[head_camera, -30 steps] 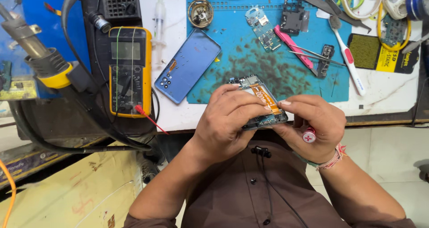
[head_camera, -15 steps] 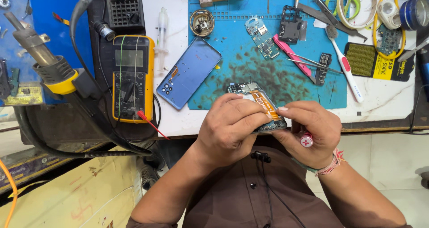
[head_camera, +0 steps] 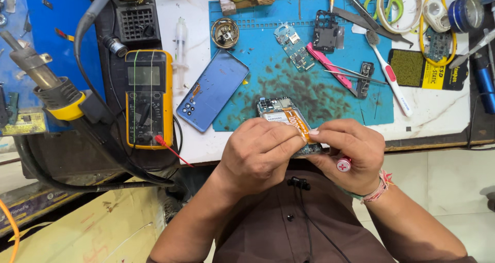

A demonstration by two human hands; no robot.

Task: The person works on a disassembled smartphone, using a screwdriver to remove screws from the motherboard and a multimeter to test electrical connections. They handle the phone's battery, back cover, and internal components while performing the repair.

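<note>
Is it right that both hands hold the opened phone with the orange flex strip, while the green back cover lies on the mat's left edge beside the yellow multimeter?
Not quite. In the head view the back cover is blue, not green. The rest holds: left hand and right hand hold the opened phone, and the cover lies on the mat edge beside the yellow multimeter.

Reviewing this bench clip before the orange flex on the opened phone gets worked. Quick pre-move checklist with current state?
1. Opened phone supported: ok, left hand and right hand both hold it at the bench edge.
2. Orange flex strip reachable: ok, fingertips of both hands meet on it.
3. Flex connector seated or free: cannot tell, fingers cover its lower end.
4. Red-capped tool secured: ok, tucked in the right hand.
5. Blue back cover out of the way: ok, lying on the mat edge, apart from the hands.
6. Tweezers within reach: ok, on the blue mat.
</note>
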